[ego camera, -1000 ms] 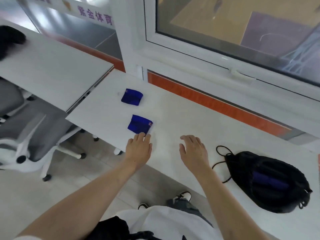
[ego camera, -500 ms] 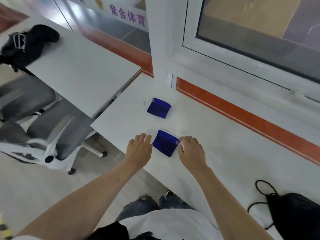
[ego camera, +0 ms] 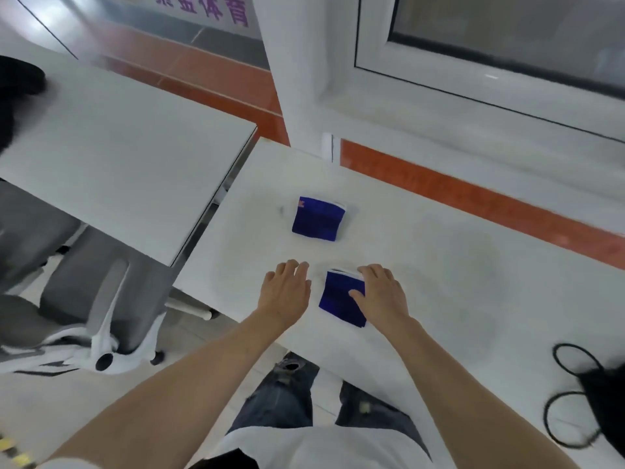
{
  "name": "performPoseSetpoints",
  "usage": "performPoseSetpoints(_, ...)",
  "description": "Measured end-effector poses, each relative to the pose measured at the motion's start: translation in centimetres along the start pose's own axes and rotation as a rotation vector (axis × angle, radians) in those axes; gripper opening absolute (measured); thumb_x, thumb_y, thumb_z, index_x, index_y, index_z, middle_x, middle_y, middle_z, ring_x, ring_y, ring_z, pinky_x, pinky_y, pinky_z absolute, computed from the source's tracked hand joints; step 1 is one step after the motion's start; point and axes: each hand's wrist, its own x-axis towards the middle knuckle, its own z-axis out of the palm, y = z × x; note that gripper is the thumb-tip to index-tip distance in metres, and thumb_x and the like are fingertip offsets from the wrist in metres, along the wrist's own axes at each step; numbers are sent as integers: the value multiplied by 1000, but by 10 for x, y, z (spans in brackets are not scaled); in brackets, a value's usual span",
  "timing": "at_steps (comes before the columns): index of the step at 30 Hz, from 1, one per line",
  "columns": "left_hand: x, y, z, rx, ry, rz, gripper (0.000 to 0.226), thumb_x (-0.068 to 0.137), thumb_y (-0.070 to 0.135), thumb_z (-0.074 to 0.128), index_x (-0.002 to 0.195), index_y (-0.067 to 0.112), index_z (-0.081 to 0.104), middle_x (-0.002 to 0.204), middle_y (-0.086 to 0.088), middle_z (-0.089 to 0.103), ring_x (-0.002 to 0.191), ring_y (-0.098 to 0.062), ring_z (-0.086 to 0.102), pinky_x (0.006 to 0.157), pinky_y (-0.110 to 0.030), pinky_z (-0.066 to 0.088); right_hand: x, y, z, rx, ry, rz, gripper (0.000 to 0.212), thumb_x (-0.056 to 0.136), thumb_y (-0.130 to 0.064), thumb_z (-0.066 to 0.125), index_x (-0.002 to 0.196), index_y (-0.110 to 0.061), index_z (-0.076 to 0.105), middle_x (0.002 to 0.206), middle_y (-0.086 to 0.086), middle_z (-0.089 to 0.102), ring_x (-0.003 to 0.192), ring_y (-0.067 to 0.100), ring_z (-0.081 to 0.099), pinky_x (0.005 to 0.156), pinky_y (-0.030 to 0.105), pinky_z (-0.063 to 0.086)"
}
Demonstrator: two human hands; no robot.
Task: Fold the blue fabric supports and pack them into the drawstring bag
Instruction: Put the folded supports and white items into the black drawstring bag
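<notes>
Near blue fabric support lies flat at the white table's front edge, long axis running toward the person, slightly tilted. Right hand rests on its right side, fingers fairly straight, covering that edge. Left hand lies flat just beside it, released. Far blue fabric support lies apart, untouched. Black drawstring bag is cut off at right.

Bare table lies open between near support and drawstring bag.
</notes>
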Motion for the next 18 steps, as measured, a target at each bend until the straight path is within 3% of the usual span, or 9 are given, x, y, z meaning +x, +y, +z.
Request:
performPoseSetpoints(6,59,-32,-6,18,5,97,45,106,30,39,149,16,40,144,-6,50,126,-24,51,100,-38,43,21,-4,27,-74,-34,96,50,94,-41,66,138,-25,49,137,-3,52,124,21,49,100,36,43)
performPoseSetpoints(11,120,-38,-23,103,99,202,42,100,24,54,140,15,46,138,-6,52,123,-25,52,98,-38,45,29,-9,38,-152,-56,191,43,98,-41,60,135,-23,49,128,0,55,118,24,50,100,38,39)
performPoseSetpoints(18,180,-32,-29,170,91,289,66,97,37,62,149,11,33,157,-13,31,147,-31,29,116,-44,33,25,-16,52,-82,-32,300,32,100,-34,58,126,-17,52,123,4,49,107,24,53,93,34,44)
